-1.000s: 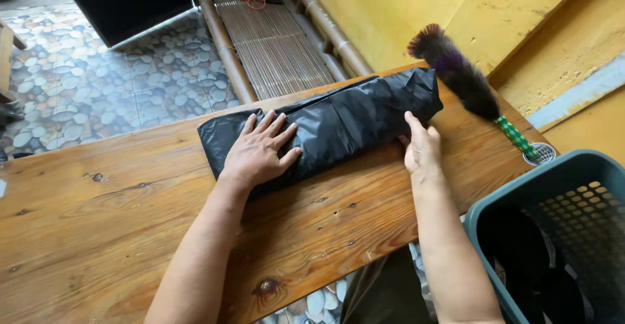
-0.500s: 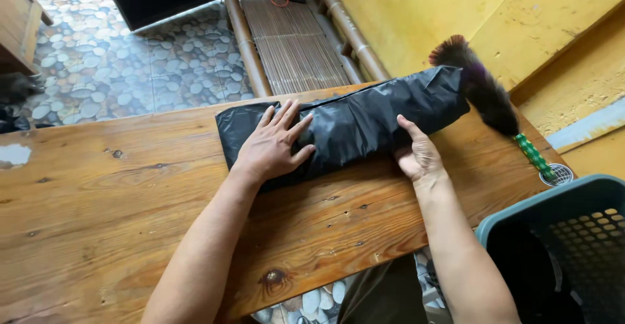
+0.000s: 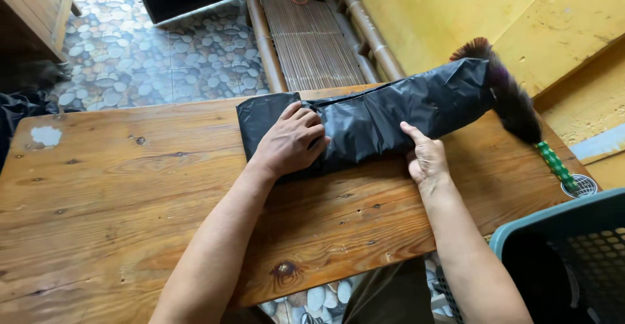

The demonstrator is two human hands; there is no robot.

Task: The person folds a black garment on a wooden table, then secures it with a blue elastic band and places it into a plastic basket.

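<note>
A long folded black plastic bag (image 3: pixel 390 112) lies across the far side of a wooden table (image 3: pixel 130 194). My left hand (image 3: pixel 291 140) rests on its left part with the fingers curled onto the plastic. My right hand (image 3: pixel 424 156) sits at the bag's near edge, thumb and fingers pinching the plastic there. A dark feather duster (image 3: pixel 514 106) with a green striped handle lies at the bag's right end, partly under it.
A teal plastic laundry basket (image 3: pixel 566 259) stands at the lower right beside the table. Beyond the table are a pebble-tiled floor (image 3: pixel 143 57), a bamboo slatted bench (image 3: pixel 306 31) and a yellow wall (image 3: pixel 456 12). A wooden cabinet (image 3: pixel 32 5) is at the upper left.
My left hand's spread fingers have curled in on the bag. My right hand has slid left along the bag's near edge and now pinches it.
</note>
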